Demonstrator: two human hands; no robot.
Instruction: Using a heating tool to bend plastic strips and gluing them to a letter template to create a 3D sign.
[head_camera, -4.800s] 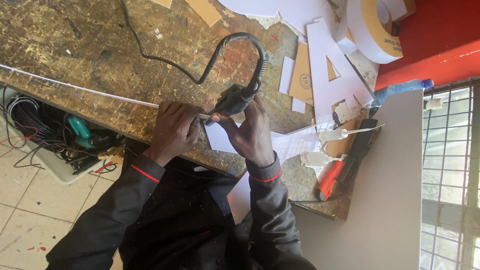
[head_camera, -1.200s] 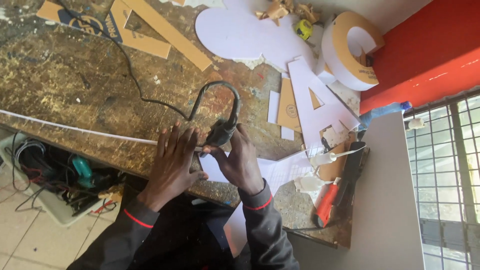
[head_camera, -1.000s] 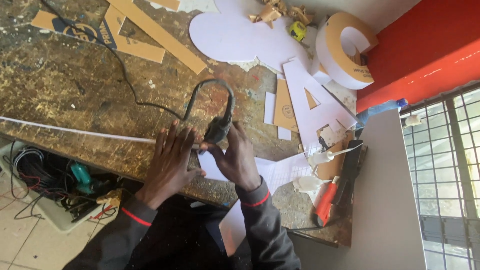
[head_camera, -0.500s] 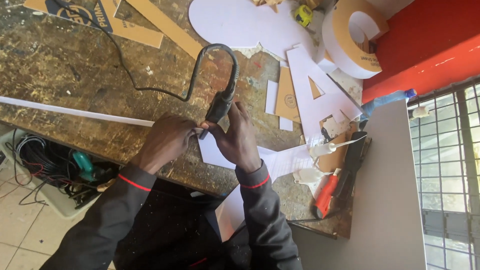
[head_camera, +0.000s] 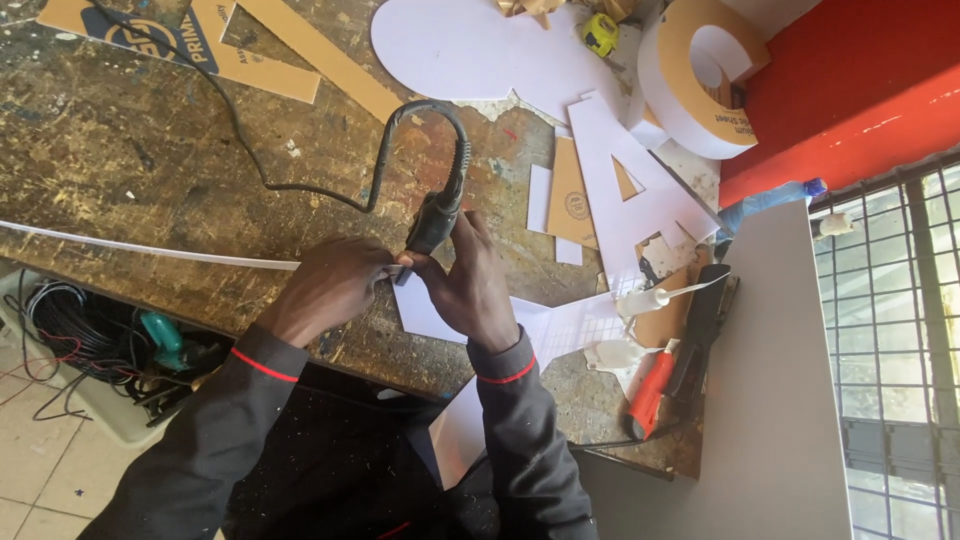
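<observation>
My left hand (head_camera: 335, 290) pinches the end of a long thin white strip (head_camera: 150, 250) that runs off to the left across the worn wooden bench (head_camera: 150, 150). My right hand (head_camera: 470, 290) grips a black corded hand tool (head_camera: 435, 215) right beside it, with the tool's tip hidden between my fingers where the strip ends. The tool's black cable (head_camera: 400, 120) loops up and away to the far left. A white sheet (head_camera: 560, 325) lies under both hands at the bench's near edge.
White cut-out letters (head_camera: 640, 190), a thick round letter with a brown face (head_camera: 700, 80), cardboard strips (head_camera: 320, 60) and a yellow tape measure (head_camera: 600, 35) lie beyond. A red-handled tool (head_camera: 650, 395) lies at right. Coiled wires (head_camera: 90, 340) sit below left; a grey board (head_camera: 790, 380) stands at right.
Both hands stay pressed together on the strip and tool at the bench edge. The view has drifted slightly, and the cable loop now arches higher above the tool.
</observation>
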